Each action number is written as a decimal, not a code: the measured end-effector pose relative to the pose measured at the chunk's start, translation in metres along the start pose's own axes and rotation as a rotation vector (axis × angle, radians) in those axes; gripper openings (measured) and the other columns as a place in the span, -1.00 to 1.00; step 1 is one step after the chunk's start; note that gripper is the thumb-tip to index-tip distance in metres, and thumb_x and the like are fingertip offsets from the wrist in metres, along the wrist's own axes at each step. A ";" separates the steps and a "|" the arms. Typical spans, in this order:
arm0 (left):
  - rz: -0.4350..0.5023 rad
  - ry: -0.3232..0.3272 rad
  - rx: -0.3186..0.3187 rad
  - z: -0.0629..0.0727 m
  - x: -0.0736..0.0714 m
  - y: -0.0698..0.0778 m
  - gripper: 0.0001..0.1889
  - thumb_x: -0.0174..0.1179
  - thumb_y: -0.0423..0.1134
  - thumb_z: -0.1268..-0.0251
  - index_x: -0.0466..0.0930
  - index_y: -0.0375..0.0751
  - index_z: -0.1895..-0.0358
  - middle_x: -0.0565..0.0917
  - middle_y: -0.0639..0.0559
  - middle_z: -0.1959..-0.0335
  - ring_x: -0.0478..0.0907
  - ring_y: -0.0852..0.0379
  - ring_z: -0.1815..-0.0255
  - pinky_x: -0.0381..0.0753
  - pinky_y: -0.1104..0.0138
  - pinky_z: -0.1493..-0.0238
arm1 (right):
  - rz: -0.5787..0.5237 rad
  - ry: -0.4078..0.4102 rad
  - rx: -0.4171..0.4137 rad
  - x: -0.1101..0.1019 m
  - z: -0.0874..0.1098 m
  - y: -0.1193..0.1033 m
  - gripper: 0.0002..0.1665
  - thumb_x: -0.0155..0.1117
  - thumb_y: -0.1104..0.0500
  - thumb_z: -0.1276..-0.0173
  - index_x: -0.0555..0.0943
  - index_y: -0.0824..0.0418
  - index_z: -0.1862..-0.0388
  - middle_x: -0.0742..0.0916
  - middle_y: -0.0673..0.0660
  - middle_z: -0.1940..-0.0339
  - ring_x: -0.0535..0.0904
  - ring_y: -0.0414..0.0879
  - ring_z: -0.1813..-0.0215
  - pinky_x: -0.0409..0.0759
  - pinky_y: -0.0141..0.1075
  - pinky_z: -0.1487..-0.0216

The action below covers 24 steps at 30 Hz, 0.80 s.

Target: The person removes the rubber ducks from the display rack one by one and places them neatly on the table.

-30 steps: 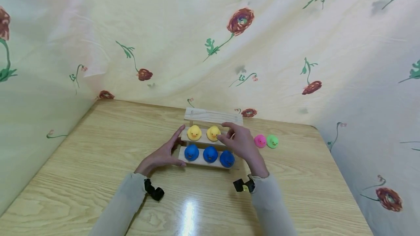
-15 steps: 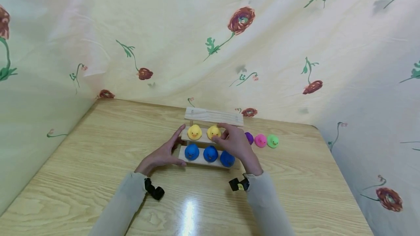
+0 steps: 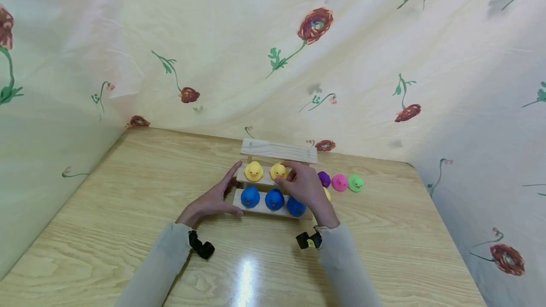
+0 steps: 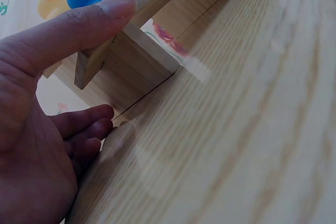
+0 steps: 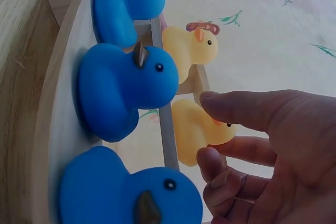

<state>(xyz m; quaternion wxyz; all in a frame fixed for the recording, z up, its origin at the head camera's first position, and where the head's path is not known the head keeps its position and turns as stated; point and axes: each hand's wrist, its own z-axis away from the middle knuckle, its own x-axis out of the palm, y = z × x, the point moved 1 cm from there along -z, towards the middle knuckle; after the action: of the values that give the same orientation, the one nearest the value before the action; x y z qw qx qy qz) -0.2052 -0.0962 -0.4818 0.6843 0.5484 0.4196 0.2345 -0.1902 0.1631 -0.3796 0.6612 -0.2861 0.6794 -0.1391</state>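
My left hand (image 3: 212,201) spans the left end of a tiered wooden stand (image 3: 279,149). In the left wrist view, its thumb lies along the lower shelf's front edge and the other fingers curl beside the stand's base. My right hand (image 3: 308,187) pinches a yellow rubber duck (image 5: 191,129) between thumb and fingers on the middle shelf. Another yellow duck (image 3: 253,171) sits upright to its left. Along the lower shelf stand three blue ducks (image 3: 274,199). The right end of the middle shelf is hidden behind my right hand.
On the table right of the stand are a purple duck (image 3: 324,179), a pink duck (image 3: 340,182) and a green duck (image 3: 356,183). Something yellow (image 3: 327,194) shows partly behind my right wrist. A flowered cloth (image 3: 222,60) hangs behind the table.
My right hand has shifted slightly left and closed on the right-hand yellow duck. The purple duck has come into view beside the hand. My left hand stays at the stand.
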 end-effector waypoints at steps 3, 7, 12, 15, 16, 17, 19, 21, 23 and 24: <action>0.001 -0.001 0.000 -0.001 0.000 0.000 0.36 0.59 -0.17 0.04 -0.39 0.51 -0.59 -0.05 -0.20 -0.65 0.01 -0.26 -0.62 -0.01 -0.20 -0.62 | 0.003 0.002 0.001 -0.001 0.000 0.000 -0.41 0.47 0.04 -0.28 0.61 0.21 -0.26 0.71 0.11 0.41 0.50 -0.11 0.42 0.45 -0.41 0.41; 0.000 -0.003 0.008 -0.001 0.000 0.000 0.36 0.58 -0.18 0.03 -0.41 0.47 -0.60 -0.08 -0.21 -0.66 0.02 -0.28 -0.61 -0.01 -0.22 -0.61 | 0.004 0.002 0.007 -0.004 0.002 -0.002 -0.40 0.46 0.03 -0.29 0.61 0.21 -0.27 0.71 0.11 0.39 0.50 -0.11 0.40 0.46 -0.39 0.40; -0.007 -0.002 0.022 0.000 0.000 0.000 0.36 0.57 -0.18 0.02 -0.41 0.44 -0.60 -0.05 -0.24 -0.64 0.05 -0.29 -0.59 0.01 -0.22 -0.60 | 0.001 0.006 0.018 -0.009 0.005 -0.004 -0.40 0.45 0.02 -0.30 0.60 0.19 -0.28 0.72 0.12 0.35 0.52 -0.10 0.37 0.48 -0.39 0.38; -0.003 -0.001 0.030 0.000 0.000 0.000 0.36 0.58 -0.18 0.02 -0.40 0.42 -0.61 -0.11 -0.20 -0.66 0.00 -0.28 -0.62 0.00 -0.21 -0.60 | -0.004 0.009 0.022 -0.011 0.008 -0.003 -0.38 0.45 0.03 -0.29 0.59 0.18 -0.30 0.72 0.12 0.34 0.52 -0.10 0.37 0.48 -0.39 0.39; -0.002 -0.002 0.032 0.000 0.000 0.000 0.36 0.58 -0.19 0.02 -0.40 0.42 -0.61 -0.14 -0.18 -0.67 -0.03 -0.28 -0.64 0.00 -0.21 -0.61 | -0.010 0.008 0.022 -0.012 0.008 -0.003 -0.38 0.45 0.03 -0.29 0.59 0.19 -0.30 0.71 0.12 0.34 0.51 -0.10 0.37 0.48 -0.38 0.39; -0.002 -0.001 0.032 0.000 0.000 0.000 0.36 0.57 -0.19 0.02 -0.40 0.42 -0.61 -0.16 -0.17 -0.68 -0.06 -0.29 -0.64 -0.01 -0.21 -0.61 | -0.016 0.008 0.024 -0.013 0.009 -0.002 -0.38 0.45 0.03 -0.30 0.58 0.19 -0.30 0.71 0.12 0.34 0.51 -0.10 0.37 0.48 -0.38 0.40; -0.005 -0.003 0.036 0.000 0.000 0.001 0.36 0.57 -0.19 0.01 -0.41 0.41 -0.61 -0.20 -0.16 -0.68 -0.08 -0.30 -0.65 -0.01 -0.22 -0.60 | -0.024 0.010 0.026 -0.015 0.010 -0.002 -0.38 0.45 0.04 -0.30 0.59 0.19 -0.30 0.70 0.13 0.35 0.50 -0.09 0.37 0.47 -0.38 0.41; -0.007 -0.004 0.037 0.000 0.000 0.001 0.36 0.56 -0.20 0.00 -0.42 0.40 -0.61 -0.21 -0.16 -0.68 -0.08 -0.30 -0.65 -0.01 -0.22 -0.60 | -0.025 0.015 0.024 -0.017 0.012 -0.001 -0.40 0.45 0.04 -0.29 0.60 0.19 -0.29 0.70 0.13 0.35 0.50 -0.08 0.37 0.45 -0.37 0.42; -0.007 -0.005 0.037 0.000 0.000 0.001 0.35 0.56 -0.21 -0.01 -0.43 0.42 -0.61 -0.20 -0.17 -0.68 -0.06 -0.30 -0.64 -0.01 -0.22 -0.60 | -0.021 0.018 0.031 -0.019 0.013 0.000 -0.40 0.45 0.03 -0.30 0.60 0.18 -0.29 0.70 0.13 0.35 0.49 -0.08 0.37 0.43 -0.37 0.43; -0.007 -0.005 0.038 0.000 0.000 0.002 0.35 0.56 -0.21 -0.01 -0.43 0.42 -0.61 -0.19 -0.17 -0.68 -0.06 -0.30 -0.64 -0.01 -0.22 -0.60 | -0.019 0.017 0.035 -0.020 0.014 0.000 -0.40 0.45 0.04 -0.30 0.60 0.18 -0.29 0.70 0.13 0.35 0.49 -0.08 0.37 0.42 -0.37 0.44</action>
<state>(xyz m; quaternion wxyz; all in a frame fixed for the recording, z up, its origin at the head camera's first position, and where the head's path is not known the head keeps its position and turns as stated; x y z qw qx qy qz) -0.2049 -0.0956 -0.4804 0.6757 0.5604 0.4239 0.2228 -0.1771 0.1775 -0.3642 0.6588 -0.2799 0.6799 -0.1597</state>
